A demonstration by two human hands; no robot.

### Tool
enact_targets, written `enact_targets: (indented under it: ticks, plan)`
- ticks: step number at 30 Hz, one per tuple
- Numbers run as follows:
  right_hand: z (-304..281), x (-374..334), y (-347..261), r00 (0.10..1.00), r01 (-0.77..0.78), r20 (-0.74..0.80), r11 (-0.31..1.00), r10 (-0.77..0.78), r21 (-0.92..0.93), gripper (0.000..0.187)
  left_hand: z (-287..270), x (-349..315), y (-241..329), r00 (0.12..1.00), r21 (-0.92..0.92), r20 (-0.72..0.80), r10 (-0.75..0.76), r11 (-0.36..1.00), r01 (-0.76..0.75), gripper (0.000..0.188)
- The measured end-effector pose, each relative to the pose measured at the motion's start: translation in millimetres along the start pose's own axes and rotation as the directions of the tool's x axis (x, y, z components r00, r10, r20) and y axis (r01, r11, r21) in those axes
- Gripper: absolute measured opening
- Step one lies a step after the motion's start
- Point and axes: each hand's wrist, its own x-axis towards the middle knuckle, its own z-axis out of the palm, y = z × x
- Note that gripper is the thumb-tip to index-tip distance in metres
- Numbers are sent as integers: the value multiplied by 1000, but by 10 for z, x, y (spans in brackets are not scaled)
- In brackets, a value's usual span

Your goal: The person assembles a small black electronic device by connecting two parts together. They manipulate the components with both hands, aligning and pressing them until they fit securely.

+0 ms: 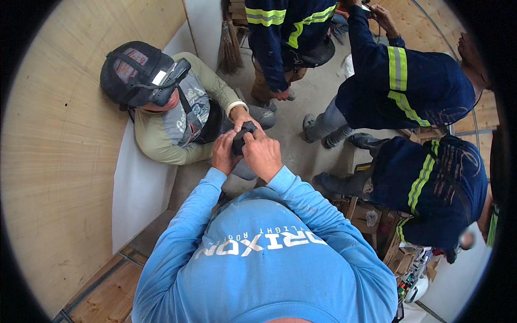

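Note:
In front of my chest, both my hands are closed around a small, blocky black object [241,139] whose kind I cannot make out. My left hand [223,154] grips its left side. My right hand [262,155] holds it from the right, with bent fingers over its top. A seated person in a dark cap [135,72] and a green-grey shirt faces me. That person's hand [242,117] reaches to the far side of the same object, against my fingers. My hands partly cover the object.
A plywood wall [59,134] rises at the left. Several people in navy jackets with reflective bands [420,86] stand at the back and right. A broom [230,48] leans at the back. At the lower right are a cluttered wooden bench [401,261] and a white helmet [417,289].

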Motion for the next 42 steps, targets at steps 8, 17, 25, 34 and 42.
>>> enact_targets:
  ticks: [8,17,25,34,42]
  plan:
    - [-81,158,239,986,83,125,971,-113,224,11,-10,-40,27,999,-15,-12,-38,999,38,81]
    - [-165,436,425,881,89,409,931,-239,353,12,-45,-81,-41,998,28,51,-38,999,36,86]
    - [-66,331,266,972,94,192,972,-137,214,13,-58,-2,13,998,30,12,-58,998,57,86]
    - [-286,240,199,993,19,105,967,-47,254,11,-52,31,18,990,-37,-16,-144,989,143,84]
    - [-251,-148,141,998,-43,-32,915,61,402,11,36,-77,-47,969,-42,-168,-183,983,178,82]
